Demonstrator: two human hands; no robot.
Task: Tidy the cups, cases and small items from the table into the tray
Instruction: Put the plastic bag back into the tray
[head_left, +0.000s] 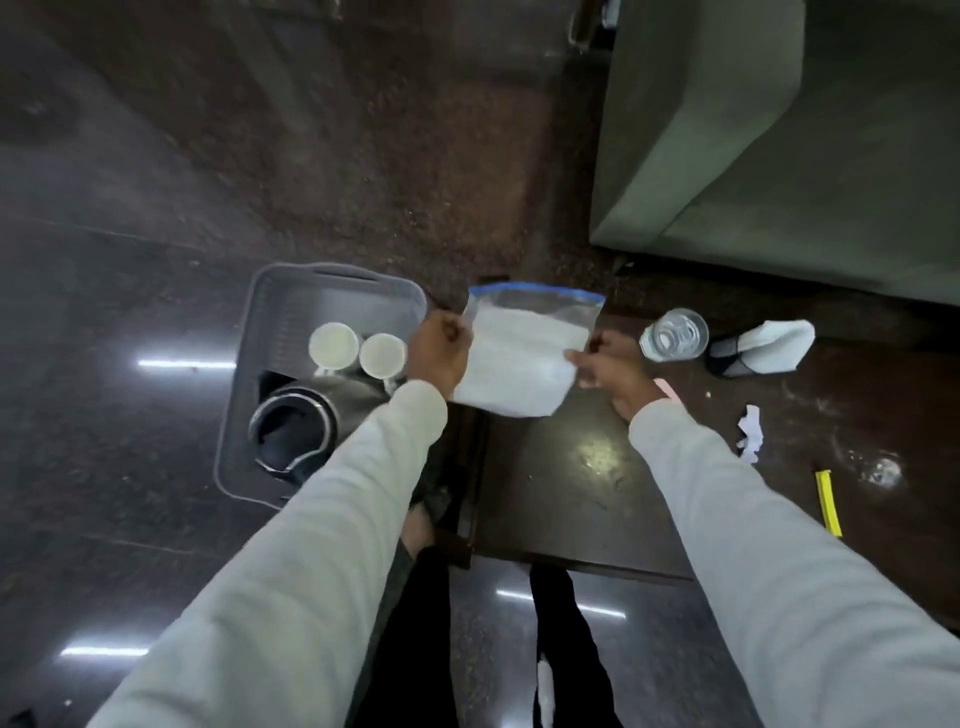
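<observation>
Both hands hold a see-through bag (524, 353) with a blue top, up above the left edge of the dark tabletop (597, 499). The left hand (439, 353) has its grip tight on the bag's left side. The right hand (610, 371) pinches its right side. Left of the bag, a grey tray (244, 374) holds two white cups (335, 344) and a metal pot (293, 431). A glass (674, 334) stands to the right.

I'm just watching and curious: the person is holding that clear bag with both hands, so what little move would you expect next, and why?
Probably a short carry to the left, lowering the clear bag into the grey tray. Both the left hand and right hand grip its sides above the table edge, and the tray beside it already holds two white cups and a metal jug.
</observation>
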